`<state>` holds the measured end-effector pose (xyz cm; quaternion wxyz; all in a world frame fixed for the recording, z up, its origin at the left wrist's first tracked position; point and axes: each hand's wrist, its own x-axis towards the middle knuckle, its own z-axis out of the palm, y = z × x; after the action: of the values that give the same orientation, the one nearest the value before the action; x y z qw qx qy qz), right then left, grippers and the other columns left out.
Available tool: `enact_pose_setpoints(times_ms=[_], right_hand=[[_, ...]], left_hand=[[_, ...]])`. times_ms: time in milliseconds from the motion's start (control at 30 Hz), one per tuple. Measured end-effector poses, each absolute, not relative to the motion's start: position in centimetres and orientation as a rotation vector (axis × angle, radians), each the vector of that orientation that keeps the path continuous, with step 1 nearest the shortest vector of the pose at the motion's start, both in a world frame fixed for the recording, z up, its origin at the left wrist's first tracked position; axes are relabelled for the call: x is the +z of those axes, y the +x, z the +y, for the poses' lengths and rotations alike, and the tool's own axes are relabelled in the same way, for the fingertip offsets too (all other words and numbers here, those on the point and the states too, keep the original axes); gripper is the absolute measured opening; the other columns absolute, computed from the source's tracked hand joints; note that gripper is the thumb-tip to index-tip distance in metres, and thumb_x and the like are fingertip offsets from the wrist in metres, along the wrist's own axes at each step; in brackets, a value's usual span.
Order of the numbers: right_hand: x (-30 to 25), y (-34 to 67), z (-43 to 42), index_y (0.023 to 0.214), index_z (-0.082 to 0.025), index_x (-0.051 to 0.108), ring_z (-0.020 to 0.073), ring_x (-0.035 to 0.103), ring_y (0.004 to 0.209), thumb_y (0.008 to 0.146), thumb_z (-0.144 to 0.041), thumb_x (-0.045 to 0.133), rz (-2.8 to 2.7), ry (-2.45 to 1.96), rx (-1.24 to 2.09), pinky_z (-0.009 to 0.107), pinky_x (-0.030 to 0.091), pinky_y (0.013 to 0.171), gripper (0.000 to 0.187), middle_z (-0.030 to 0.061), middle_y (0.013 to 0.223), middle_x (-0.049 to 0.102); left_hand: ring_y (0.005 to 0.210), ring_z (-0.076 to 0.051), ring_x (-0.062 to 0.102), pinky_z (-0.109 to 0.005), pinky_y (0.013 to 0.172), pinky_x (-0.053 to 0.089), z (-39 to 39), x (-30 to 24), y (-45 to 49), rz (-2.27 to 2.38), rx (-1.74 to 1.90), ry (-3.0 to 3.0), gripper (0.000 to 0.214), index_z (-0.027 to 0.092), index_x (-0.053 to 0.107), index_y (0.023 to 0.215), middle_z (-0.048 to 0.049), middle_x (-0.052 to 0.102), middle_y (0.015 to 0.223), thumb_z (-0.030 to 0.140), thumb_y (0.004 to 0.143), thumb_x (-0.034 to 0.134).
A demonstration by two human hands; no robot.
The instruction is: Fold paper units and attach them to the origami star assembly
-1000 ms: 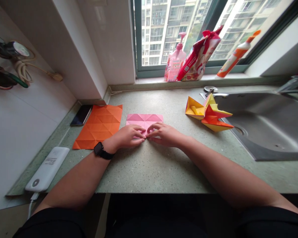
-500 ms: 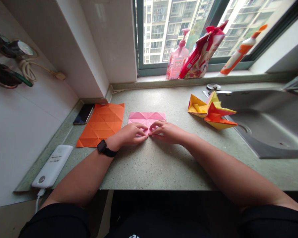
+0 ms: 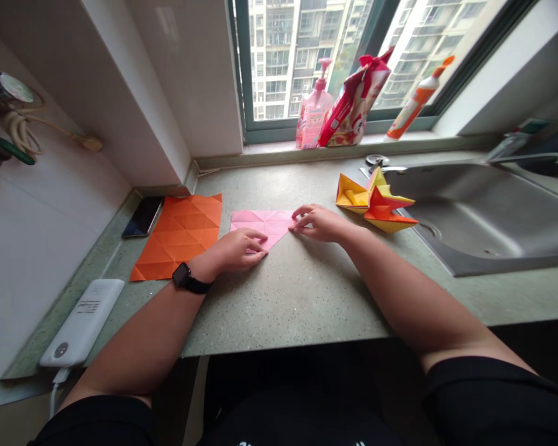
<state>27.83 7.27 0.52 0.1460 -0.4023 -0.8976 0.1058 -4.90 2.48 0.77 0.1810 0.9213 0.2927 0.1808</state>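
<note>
On my head feed, I see the left hand [image 3: 242,249] resting on creased pink paper [image 3: 266,222] mid-frame, right hand [image 3: 318,224] at its right corner; orange paper [image 3: 186,226] lies left of centre, folded paper model [image 3: 384,210] right of centre.

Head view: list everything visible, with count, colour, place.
Pink paper: 1, pink, centre
Orange paper: 1, orange, left
Phone: 1, black, far left
Power bank: 1, white, front left
Cable: 1, white, front left
Sink: 1, silver, right
Folded model: 1, multicoloured, by sink
Faucet: 1, grey, right
Pump bottle: 1, pink, windowsill
Bag: 1, red-white, windowsill
Squeeze bottle: 1, orange-white, windowsill
Window frame: 1, green, back
Counter: 1, greenish, centre
Watch: 1, black, left wrist
Left hand, right hand: 2, bare, at pink paper
</note>
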Motion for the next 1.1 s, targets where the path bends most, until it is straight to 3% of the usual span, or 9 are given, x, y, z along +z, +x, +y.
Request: enact_pose_setpoints(times_ms=[167, 467, 667, 800, 900, 1100], right_hand=[[0.8, 27.8, 7.4, 0.101, -0.031, 0.091, 0.0275, 0.074, 0.114, 0.101, -0.032, 0.074, -2.56, -1.32, 0.249, 0.045, 0.061, 0.1, 0.017, 0.0079, 0.127, 0.081], [1.3, 27.9, 7.1, 0.099, -0.03, 0.09, 0.0236, 0.075, 0.111, 0.1, -0.022, 0.071, -2.508, -1.448, 0.168, 0.039, 0.06, 0.099, 0.021, 0.0044, 0.126, 0.083], [1.5, 27.4, 6.3, 0.099, -0.025, 0.091, 0.0309, 0.074, 0.112, 0.102, -0.022, 0.066, -2.293, -1.723, -0.042, 0.045, 0.059, 0.098, 0.025, 0.0087, 0.123, 0.084], [1.6, 25.8, 5.2, 0.115, -0.027, 0.089, 0.0294, 0.073, 0.115, 0.108, -0.026, 0.061, -2.26, -1.434, -0.049, 0.047, 0.058, 0.102, 0.029, 0.0085, 0.128, 0.082], [1.2, 24.1, 4.3, 0.121, -0.033, 0.086, 0.0261, 0.073, 0.118, 0.105, -0.026, 0.068, -2.467, -1.09, 0.12, 0.045, 0.058, 0.106, 0.025, 0.0053, 0.13, 0.082], [-0.1, 22.8, 3.8, 0.112, -0.032, 0.088, 0.0234, 0.076, 0.118, 0.104, -0.027, 0.071, -2.61, -0.973, 0.296, 0.042, 0.059, 0.108, 0.02, 0.0044, 0.129, 0.083]], left_hand=[[0.126, -0.026, 0.074, -0.045, 0.11, 0.06, 2.4, 1.1, -4.7, 0.768, 0.489, 2.64, 0.022, 0.027, 0.088, 0.111, -0.0104, 0.076, 0.142, 0.02, 0.1, 0.07], [0.131, -0.028, 0.072, -0.049, 0.114, 0.058, 2.5, 1.3, -4.8, 0.776, 0.451, 2.62, 0.024, 0.026, 0.088, 0.11, -0.0111, 0.074, 0.145, 0.016, 0.097, 0.07], [0.129, -0.027, 0.071, -0.047, 0.111, 0.06, 2.4, 1.4, -4.8, 0.769, 0.463, 2.633, 0.022, 0.027, 0.087, 0.112, -0.0096, 0.074, 0.144, 0.02, 0.1, 0.07], [0.128, -0.027, 0.072, -0.048, 0.112, 0.059, 2.3, 1.5, -4.6, 0.766, 0.487, 2.651, 0.022, 0.027, 0.088, 0.111, -0.0097, 0.075, 0.142, 0.021, 0.101, 0.07], [0.131, -0.029, 0.071, -0.05, 0.115, 0.057, 2.3, 1.6, -4.6, 0.746, 0.481, 2.677, 0.022, 0.027, 0.087, 0.115, -0.0106, 0.075, 0.143, 0.022, 0.1, 0.071], [0.124, -0.026, 0.073, -0.045, 0.108, 0.059, 2.3, 1.5, -4.5, 0.678, 0.54, 2.735, 0.023, 0.025, 0.081, 0.119, -0.0104, 0.077, 0.137, 0.018, 0.104, 0.066]])
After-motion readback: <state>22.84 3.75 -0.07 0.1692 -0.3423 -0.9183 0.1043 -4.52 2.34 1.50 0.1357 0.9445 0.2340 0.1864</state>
